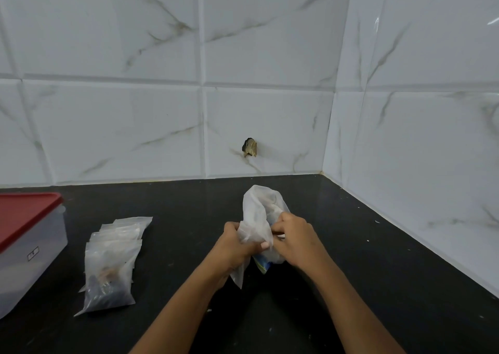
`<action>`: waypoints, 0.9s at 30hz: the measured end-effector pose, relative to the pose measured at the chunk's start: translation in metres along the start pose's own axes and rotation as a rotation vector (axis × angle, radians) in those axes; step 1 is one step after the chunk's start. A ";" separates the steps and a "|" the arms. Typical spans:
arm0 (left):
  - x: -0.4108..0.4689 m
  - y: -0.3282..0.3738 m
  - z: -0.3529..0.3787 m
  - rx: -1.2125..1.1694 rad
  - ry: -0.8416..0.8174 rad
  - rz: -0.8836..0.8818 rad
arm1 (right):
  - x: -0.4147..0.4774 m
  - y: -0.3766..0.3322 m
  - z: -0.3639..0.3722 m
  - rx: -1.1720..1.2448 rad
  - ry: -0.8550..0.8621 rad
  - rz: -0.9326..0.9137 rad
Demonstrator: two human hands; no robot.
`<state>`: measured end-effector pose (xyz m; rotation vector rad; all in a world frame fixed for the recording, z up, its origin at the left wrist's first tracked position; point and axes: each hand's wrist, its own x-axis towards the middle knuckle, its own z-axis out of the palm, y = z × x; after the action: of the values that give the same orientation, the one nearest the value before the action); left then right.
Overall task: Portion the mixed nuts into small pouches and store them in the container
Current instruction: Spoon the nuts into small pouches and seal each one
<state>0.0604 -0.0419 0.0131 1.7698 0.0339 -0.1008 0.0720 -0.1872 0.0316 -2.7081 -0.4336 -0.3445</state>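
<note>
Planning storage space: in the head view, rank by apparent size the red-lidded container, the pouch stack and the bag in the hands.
1. red-lidded container, though cut off by the frame edge.
2-3. pouch stack and bag: look alike, not ranked.

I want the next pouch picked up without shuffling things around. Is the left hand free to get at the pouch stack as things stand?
Probably not right away: the left hand grips the big bag together with the right hand. The counter between it and the pouch stack is bare, so once it lets go the way looks free.
</note>
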 end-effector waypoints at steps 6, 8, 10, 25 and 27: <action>-0.001 0.009 -0.005 -0.087 -0.074 -0.035 | -0.003 -0.009 0.004 0.073 -0.045 -0.059; 0.000 0.007 -0.002 -0.047 0.000 -0.034 | -0.003 -0.010 0.007 0.069 -0.040 -0.072; 0.003 0.005 -0.003 -0.008 0.096 -0.034 | -0.001 -0.007 0.009 0.075 0.013 -0.041; 0.009 0.004 -0.006 -0.294 0.259 -0.156 | 0.001 -0.004 0.010 0.061 0.077 0.027; 0.009 0.004 -0.005 -0.332 0.266 -0.147 | 0.001 -0.003 0.009 0.070 0.091 0.032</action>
<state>0.0694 -0.0385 0.0170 1.4370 0.3546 0.0342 0.0736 -0.1806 0.0249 -2.6162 -0.3689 -0.4329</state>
